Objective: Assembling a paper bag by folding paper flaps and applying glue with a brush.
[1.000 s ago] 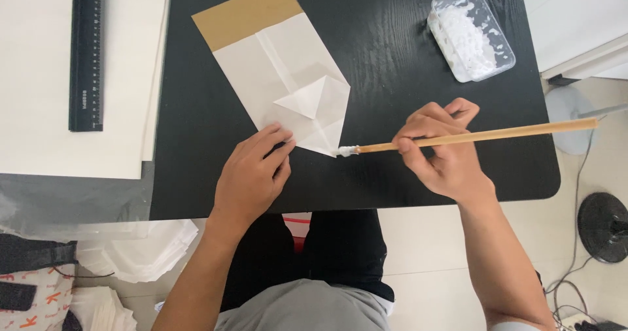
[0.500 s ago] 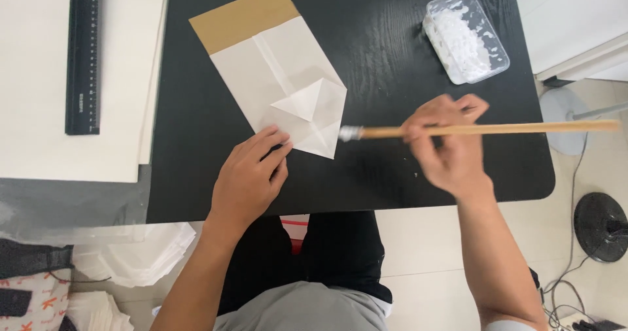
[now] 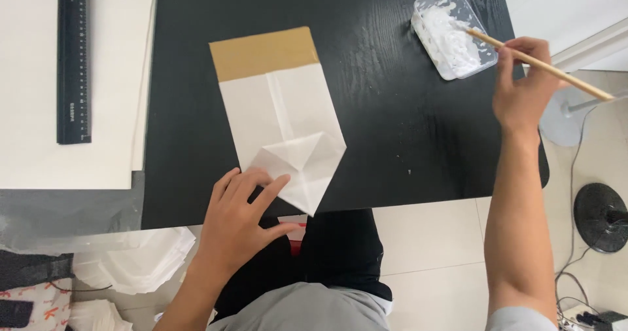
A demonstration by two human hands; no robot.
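Left hand on black table

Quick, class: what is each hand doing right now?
Left hand: open, flat on the folded paper bag.
Right hand: closed on the brush, tip in the paste tray.

Looks like a small craft or paper-work corner, prob. in a home or studio rm. A black wood-grain table sits on pale floor tiles, w/ 1 black ruler lying on big white sheets at the side. A folded paper bag, a clear tub of white paste and a wooden-handled brush point to handwork. Stacked white paper sits on the floor; the dark round object w/ cables may be a fan base.
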